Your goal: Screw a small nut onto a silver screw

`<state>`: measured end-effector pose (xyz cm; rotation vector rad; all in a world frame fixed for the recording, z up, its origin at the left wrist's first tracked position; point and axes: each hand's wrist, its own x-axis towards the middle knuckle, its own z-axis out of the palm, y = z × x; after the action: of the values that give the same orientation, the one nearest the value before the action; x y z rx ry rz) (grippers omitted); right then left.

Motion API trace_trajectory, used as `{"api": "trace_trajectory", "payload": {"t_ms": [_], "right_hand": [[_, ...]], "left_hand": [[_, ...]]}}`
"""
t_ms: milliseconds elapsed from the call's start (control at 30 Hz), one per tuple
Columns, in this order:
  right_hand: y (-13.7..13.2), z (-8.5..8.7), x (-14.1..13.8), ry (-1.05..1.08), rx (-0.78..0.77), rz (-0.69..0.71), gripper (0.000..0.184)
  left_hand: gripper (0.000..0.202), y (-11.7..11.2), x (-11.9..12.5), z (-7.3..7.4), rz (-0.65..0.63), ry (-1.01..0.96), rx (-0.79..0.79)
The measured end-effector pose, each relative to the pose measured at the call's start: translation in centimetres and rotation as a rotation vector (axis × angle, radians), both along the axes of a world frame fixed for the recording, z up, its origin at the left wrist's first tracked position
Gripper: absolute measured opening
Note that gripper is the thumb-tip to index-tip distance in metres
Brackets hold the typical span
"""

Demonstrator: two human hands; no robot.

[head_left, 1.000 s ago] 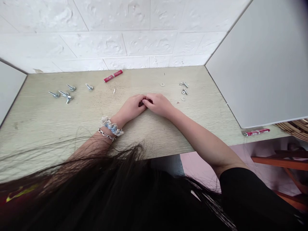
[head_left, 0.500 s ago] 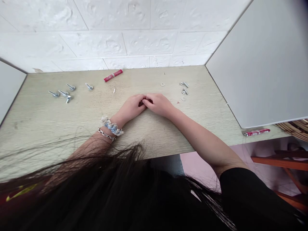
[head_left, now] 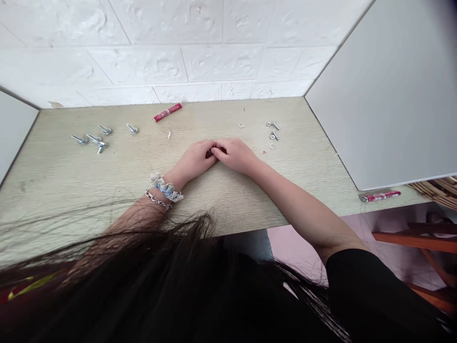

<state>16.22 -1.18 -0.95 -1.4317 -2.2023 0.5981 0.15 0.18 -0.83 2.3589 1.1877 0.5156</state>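
My left hand (head_left: 196, 156) and my right hand (head_left: 235, 155) rest on the wooden tabletop (head_left: 228, 200), fingertips meeting in the middle. Both are closed, with the fingers curled inward and the thumbs near each other. Anything between the fingers is hidden from above. Beyond my right hand lies a flat washer (head_left: 241, 126). To its right are short bolts with nuts (head_left: 274, 136) and another washer (head_left: 272, 146). Several bolts (head_left: 96, 138) lie in a loose group on the left, with one single bolt (head_left: 132, 128) closer to my left hand.
A red tube-like stick (head_left: 167, 112) lies near the white brick-patterned wall (head_left: 221, 62). A small white scrap (head_left: 169, 135) is close by. Another red stick (head_left: 380, 196) sits at the front right edge, below a grey panel (head_left: 389, 105). Beside it is a woven basket (head_left: 437, 190).
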Motion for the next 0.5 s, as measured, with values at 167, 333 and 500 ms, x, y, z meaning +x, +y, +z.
{"api": "trace_trajectory", "payload": {"t_ms": [167, 333, 500], "right_hand": [[-0.04, 0.17, -0.02, 0.0, -0.006, 0.004, 0.028], [0.01, 0.05, 0.02, 0.004, -0.009, 0.002, 0.027], [0.06, 0.03, 0.04, 0.009, -0.008, 0.007, 0.027]], "left_hand": [[0.025, 0.02, 0.03, 0.06, -0.004, 0.004, 0.001], [0.023, 0.15, 0.04, -0.04, 0.005, 0.012, 0.0], [0.024, 0.19, 0.07, -0.08, 0.0, 0.007, -0.002]]}}
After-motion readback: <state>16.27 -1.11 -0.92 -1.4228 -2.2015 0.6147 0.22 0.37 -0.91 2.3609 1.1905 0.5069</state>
